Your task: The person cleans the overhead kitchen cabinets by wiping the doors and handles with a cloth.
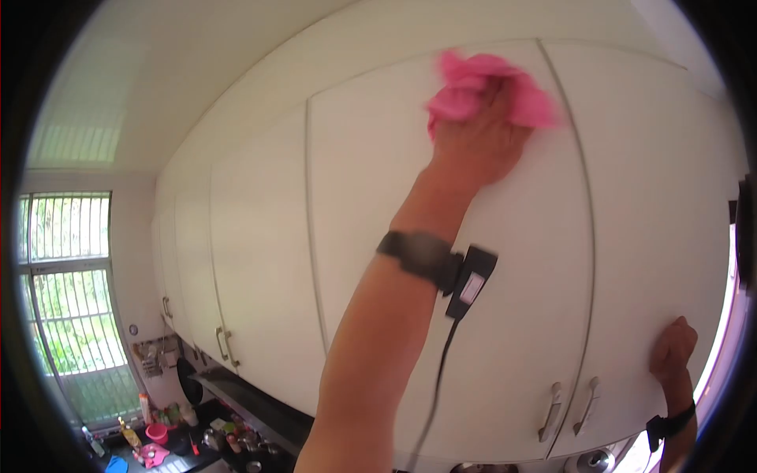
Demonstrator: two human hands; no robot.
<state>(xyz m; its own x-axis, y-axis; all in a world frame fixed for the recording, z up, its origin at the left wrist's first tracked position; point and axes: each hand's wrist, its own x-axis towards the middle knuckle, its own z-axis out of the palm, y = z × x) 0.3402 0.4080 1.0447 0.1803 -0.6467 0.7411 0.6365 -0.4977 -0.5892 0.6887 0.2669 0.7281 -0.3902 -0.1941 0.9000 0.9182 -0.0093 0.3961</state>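
Observation:
My left hand (pixel 485 142) is raised high, pressing a pink cloth (pixel 465 91) against the upper part of a white cabinet door (pixel 378 173). The cloth bunches under and around its fingers, and its edges are blurred. A dark wrist strap with a small black device (pixel 473 282) and a cable sits on that forearm. Lower at the far right, my right hand (pixel 674 351) is closed and rests against the neighbouring white door (pixel 654 197); nothing shows in it.
Metal handles (pixel 550 411) are on the lower parts of the doors. More cabinets run left toward a barred window (pixel 71 299). Below are a dark range hood (pixel 260 402), a counter with a pink bowl (pixel 157 433), bottles and another pink cloth (pixel 151 455), and pots at the bottom edge.

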